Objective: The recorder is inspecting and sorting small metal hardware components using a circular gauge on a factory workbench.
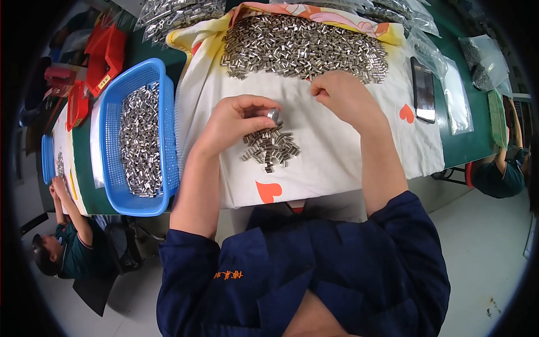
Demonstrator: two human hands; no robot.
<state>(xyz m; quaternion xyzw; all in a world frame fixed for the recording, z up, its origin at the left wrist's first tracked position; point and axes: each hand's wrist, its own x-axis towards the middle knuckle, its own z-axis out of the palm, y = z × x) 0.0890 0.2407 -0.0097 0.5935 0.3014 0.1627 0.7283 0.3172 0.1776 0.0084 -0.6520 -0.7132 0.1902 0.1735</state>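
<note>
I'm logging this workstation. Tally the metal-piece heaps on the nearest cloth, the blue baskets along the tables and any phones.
Heaps: 2, large heap and small heap
Blue baskets: 2, near basket and far-left basket
Phones: 1, dark phone
Total: 5

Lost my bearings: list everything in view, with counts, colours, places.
Table: one, green, across view
Cloth: one, white, red hearts, on table
Big pile: many, silver, cloth's far side
Small pile: many, silver, cloth's middle
Round piece: one, silver, by small pile
Baskets: two, blue, left
Bits: many, silver, larger basket
Bins: several, red, left
Bags: several, clear, far edge
Phone: one, black, right
Tray: one, green, right
Co-workers: two, green shirts, both sides
Sleeves: two, navy, bottom
Left grip: one, bare, holding round piece
Right grip: one, bare, by big pile
</note>
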